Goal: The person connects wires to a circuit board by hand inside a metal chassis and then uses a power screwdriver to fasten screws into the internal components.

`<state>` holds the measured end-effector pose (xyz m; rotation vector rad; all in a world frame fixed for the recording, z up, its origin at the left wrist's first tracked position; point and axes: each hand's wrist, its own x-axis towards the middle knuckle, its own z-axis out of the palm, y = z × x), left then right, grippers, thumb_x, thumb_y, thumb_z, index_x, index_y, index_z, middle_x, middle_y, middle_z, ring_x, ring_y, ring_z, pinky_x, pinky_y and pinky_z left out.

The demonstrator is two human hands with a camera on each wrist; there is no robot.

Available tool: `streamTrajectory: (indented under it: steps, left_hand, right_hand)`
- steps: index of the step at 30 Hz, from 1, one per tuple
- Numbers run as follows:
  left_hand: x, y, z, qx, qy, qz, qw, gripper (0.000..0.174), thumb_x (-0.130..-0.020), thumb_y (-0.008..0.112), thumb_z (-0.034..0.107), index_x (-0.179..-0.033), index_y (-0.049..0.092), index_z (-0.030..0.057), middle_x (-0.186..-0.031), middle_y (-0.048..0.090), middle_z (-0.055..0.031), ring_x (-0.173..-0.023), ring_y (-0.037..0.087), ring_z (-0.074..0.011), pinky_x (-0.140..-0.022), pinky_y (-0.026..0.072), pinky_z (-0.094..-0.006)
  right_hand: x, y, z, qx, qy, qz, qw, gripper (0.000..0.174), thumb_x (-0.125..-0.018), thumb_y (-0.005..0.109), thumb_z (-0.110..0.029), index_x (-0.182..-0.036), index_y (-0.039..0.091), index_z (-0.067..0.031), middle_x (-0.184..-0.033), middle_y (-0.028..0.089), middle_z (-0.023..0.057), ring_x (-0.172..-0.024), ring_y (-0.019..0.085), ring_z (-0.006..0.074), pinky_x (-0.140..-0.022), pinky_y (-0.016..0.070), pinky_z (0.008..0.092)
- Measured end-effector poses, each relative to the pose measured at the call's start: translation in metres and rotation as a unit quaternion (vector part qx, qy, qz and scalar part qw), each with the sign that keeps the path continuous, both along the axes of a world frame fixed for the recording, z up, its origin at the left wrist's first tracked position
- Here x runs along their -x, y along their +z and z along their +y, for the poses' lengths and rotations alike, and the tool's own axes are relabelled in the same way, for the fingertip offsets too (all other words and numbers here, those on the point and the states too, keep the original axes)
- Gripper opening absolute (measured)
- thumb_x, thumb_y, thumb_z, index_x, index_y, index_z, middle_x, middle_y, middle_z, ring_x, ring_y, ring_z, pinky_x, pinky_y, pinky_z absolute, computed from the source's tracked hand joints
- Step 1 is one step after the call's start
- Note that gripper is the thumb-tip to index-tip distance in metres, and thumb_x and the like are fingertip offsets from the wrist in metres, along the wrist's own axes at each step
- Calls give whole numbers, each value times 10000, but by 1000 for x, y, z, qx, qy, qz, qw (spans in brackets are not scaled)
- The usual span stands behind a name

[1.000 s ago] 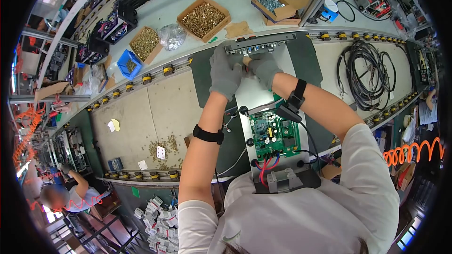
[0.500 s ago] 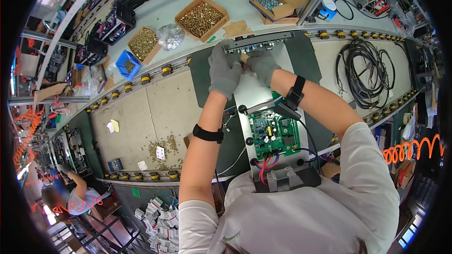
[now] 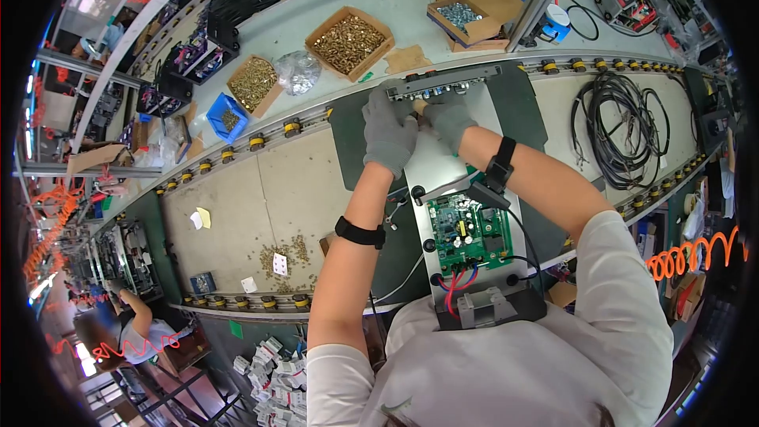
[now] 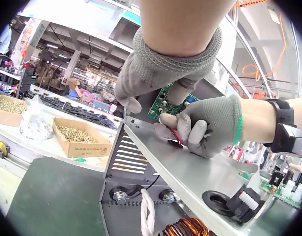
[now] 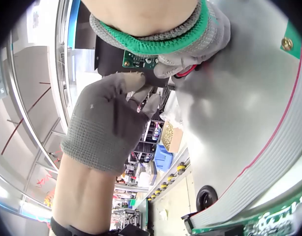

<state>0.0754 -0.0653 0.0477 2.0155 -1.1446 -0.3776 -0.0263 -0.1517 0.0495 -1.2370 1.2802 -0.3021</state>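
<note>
Both hands wear grey gloves with some fingertips bare. My left hand (image 3: pixel 390 134) grips the left end of a dark upright panel (image 3: pixel 447 79), one finger at its corner and another in front of the small green circuit board (image 4: pixel 158 105) on the panel's inner side. Close beside it, my right hand (image 4: pixel 212 123) has curled fingers at the board's lower edge, pinching a short red and black wire (image 4: pixel 177 136). Below both lies the chassis's flat metal plate (image 5: pixel 229 103). A larger green circuit board (image 3: pixel 466 229) sits at the chassis's near end.
Dark green mats (image 3: pixel 356 142) lie under the chassis on the roller line. Behind stand a box of brass fittings (image 3: pixel 349 38), a blue bin (image 3: pixel 227 119) and a box of silvery hardware (image 3: pixel 460 16). A black cable coil (image 3: pixel 621 130) lies right; small loose parts (image 3: pixel 292 257) are scattered left.
The head view has shifted slightly, moving the whole scene a little right and down. Both hands stay at the panel in nearly the same pose, with the fingers shifting only slightly.
</note>
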Motion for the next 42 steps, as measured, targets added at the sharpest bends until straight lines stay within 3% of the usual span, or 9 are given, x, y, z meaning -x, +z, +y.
streamTrajectory:
  steps: [4,6,8,11,18,26,32,35,42]
  left_hand:
    - [-3,14,25,52,-68,131,988,627,-726,594,55,-1310,368,19,-1280,460,-196,-1194,436,-352,-996,385,-392]
    - [3,8,47,96,-62,190,975,604,-746,576,34,-1317,380,19,-1303,461,-194,-1207,455,-332,-1009,380,-372]
    - [9,-23,78,151,-25,230,961,459,-807,522,19,-1262,464,21,-1278,509,-179,-1206,486,-286,-1019,373,-341]
    - [31,-49,123,87,35,253,963,320,-855,503,58,-1171,535,16,-1163,578,-166,-1122,536,-261,-978,400,-353]
    - [88,-12,151,-10,87,219,972,166,-886,561,134,-1007,583,23,-873,608,-65,-765,555,-139,-698,446,-268]
    - [90,15,159,202,106,388,893,248,-772,738,78,-962,585,33,-845,611,-20,-710,556,-86,-622,452,-213]
    - [104,38,159,255,-28,503,825,276,-799,723,86,-1046,628,9,-884,660,-43,-725,601,-91,-649,490,-223]
    - [94,35,159,221,1,446,867,240,-855,656,102,-1070,627,1,-917,667,-65,-770,611,-97,-683,495,-224]
    - [73,-10,173,27,113,360,926,275,-817,582,37,-1086,611,-9,-929,665,-91,-805,612,-131,-762,481,-247]
  right_hand:
    - [22,12,-7,8,182,88,979,193,-862,591,-225,-899,681,-58,-739,645,78,-576,579,155,-523,460,302]
    - [47,41,9,169,275,33,946,208,-855,578,-233,-976,664,-86,-811,658,93,-668,621,178,-599,486,315]
    - [73,47,20,288,343,76,891,222,-837,593,-222,-1024,647,-116,-922,644,86,-786,630,203,-693,496,342]
    - [99,46,39,481,502,91,713,285,-733,645,-201,-1016,642,-168,-1002,570,65,-1001,537,267,-843,455,395]
    - [99,21,48,517,536,180,643,156,-763,641,-205,-914,625,-170,-936,581,7,-1002,509,184,-830,384,355]
    - [106,60,56,480,500,-25,720,176,-797,611,-252,-933,627,-143,-729,595,55,-746,571,257,-769,411,378]
    - [115,101,77,457,454,-146,751,181,-804,619,-252,-902,673,-109,-715,627,89,-678,604,289,-654,469,379]
    - [124,114,72,431,422,-76,794,167,-778,654,-254,-854,702,-113,-720,660,95,-637,625,282,-616,487,353]
    - [141,70,51,483,459,81,742,176,-747,671,-244,-812,700,-83,-671,636,120,-620,616,303,-586,480,375]
